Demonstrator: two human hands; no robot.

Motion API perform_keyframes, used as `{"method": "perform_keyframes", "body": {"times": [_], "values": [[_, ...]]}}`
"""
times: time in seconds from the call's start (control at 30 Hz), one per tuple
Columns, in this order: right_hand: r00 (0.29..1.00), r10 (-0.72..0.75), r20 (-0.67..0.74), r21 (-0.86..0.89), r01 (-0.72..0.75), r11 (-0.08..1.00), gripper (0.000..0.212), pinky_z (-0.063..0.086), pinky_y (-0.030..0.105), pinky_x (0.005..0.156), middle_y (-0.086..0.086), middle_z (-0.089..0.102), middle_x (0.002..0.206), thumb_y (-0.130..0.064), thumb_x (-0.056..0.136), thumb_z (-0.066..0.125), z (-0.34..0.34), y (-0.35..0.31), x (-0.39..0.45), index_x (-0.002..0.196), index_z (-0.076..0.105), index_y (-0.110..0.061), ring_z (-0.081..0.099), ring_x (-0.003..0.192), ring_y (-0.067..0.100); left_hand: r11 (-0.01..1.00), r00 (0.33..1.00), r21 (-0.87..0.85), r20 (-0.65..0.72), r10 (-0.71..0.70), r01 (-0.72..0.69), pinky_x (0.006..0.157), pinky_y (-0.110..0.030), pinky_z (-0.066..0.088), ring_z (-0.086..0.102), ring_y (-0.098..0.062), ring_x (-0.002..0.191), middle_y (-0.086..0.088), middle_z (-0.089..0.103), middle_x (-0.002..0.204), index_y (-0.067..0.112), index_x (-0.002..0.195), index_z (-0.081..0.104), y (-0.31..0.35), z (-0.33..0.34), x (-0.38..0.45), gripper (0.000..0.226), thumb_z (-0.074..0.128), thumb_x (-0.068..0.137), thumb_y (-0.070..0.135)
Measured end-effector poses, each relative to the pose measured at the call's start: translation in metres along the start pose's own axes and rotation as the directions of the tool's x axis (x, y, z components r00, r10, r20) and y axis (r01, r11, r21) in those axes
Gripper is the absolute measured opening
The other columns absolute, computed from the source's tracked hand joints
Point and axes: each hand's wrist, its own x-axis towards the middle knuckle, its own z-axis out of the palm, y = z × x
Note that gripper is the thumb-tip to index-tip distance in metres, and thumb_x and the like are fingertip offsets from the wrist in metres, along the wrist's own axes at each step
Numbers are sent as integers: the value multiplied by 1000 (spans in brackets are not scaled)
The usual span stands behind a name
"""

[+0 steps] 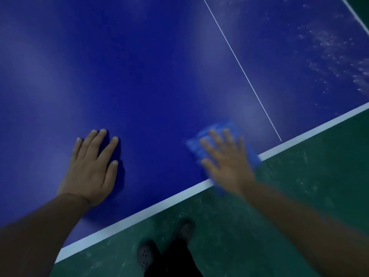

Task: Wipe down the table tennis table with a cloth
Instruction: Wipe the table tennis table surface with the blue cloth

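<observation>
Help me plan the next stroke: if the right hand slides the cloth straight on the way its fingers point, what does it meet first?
Nothing solid, it seems: the right hand and cloth face bare blue table, staying left of the thin white centre line.

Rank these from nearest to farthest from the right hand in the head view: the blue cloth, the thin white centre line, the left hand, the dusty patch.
1. blue cloth, directly under the right hand, at the table's near edge.
2. thin white centre line, just right of the hand.
3. left hand, flat on the table to the left.
4. dusty patch, far upper right.
</observation>
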Motion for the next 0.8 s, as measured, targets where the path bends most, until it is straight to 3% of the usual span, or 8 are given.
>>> {"method": "perform_keyframes", "body": {"times": [0.13, 0.23, 0.3, 0.37, 0.43, 0.5, 0.7, 0.8], "values": [[777, 617, 122, 58, -626, 777, 60, 2, 63, 119, -5, 5, 167, -57, 101, 26, -16, 105, 16, 157, 15, -38, 1, 153, 28, 1000, 1000, 21, -2, -8, 8, 122, -55, 10, 22, -38, 148, -22, 32, 156, 4, 149, 41, 2, -2, 0, 65, 24, 97, 39], [582, 805, 113, 127, -812, 569, 62, 0, 67, 116, -2, 3, 168, -59, 101, 20, -15, 81, 39, 158, 10, -37, -2, 153, 32, 999, 1000, 42, 1, -23, 23, 122, -54, 10, 24, -40, 147, -23, 33, 155, 3, 148, 42, 2, -2, -2, 67, 24, 96, 40], [744, 667, 46, 100, -668, 738, 61, -1, 67, 117, -2, 2, 167, -57, 101, 20, -7, 34, 46, 158, 10, -37, 0, 153, 33, 996, 1000, 80, 5, -30, 30, 120, -54, 12, 27, -41, 145, -23, 36, 154, 2, 147, 44, 2, 1, -1, 67, 25, 96, 42], [952, 302, 53, 61, -305, 951, 60, -5, 62, 117, -5, 0, 166, -60, 101, 12, -1, -10, 35, 157, 10, -39, 1, 153, 30, 988, 999, 147, 14, -40, 37, 119, -52, 11, 30, -42, 143, -23, 37, 153, 3, 146, 45, 1, 3, -1, 67, 26, 96, 45], [996, -57, 69, 25, 56, 998, 59, -2, 60, 119, -5, 11, 166, -61, 101, 9, 2, -7, 20, 156, 18, -38, 6, 153, 30, 973, 997, 220, 12, -71, 67, 120, -45, 3, 31, -43, 142, -22, 38, 153, 5, 146, 44, 1, 5, -2, 68, 26, 97, 47], [978, -197, 66, 5, 197, 980, 58, 6, 61, 120, -3, 24, 164, -59, 102, 15, -5, 44, 25, 154, 28, -36, 17, 151, 31, 956, 989, 258, -7, -145, 142, 118, -42, -2, 30, -44, 142, -22, 38, 152, 5, 146, 44, 10, 7, -3, 69, 26, 96, 49], [923, 371, 104, 38, -377, 926, 61, 0, 63, 119, -4, 0, 168, -59, 101, 15, -23, 214, 88, 157, 8, -39, -3, 153, 31, 923, 913, 23, -163, -375, 383, 117, -55, 15, 34, -47, 136, -27, 43, 144, -3, 136, 49, 162, 35, 25, 63, 31, 93, 39], [958, 279, 66, 73, -284, 956, 60, -6, 66, 116, -2, 0, 167, -57, 100, 17, -18, 178, 97, 157, 10, -38, -2, 153, 34, 914, 898, -125, -174, -404, 387, 119, -54, 17, 35, -42, 140, -24, 43, 148, -3, 138, 50, 270, 61, 64, 60, 34, 94, 35]]}}
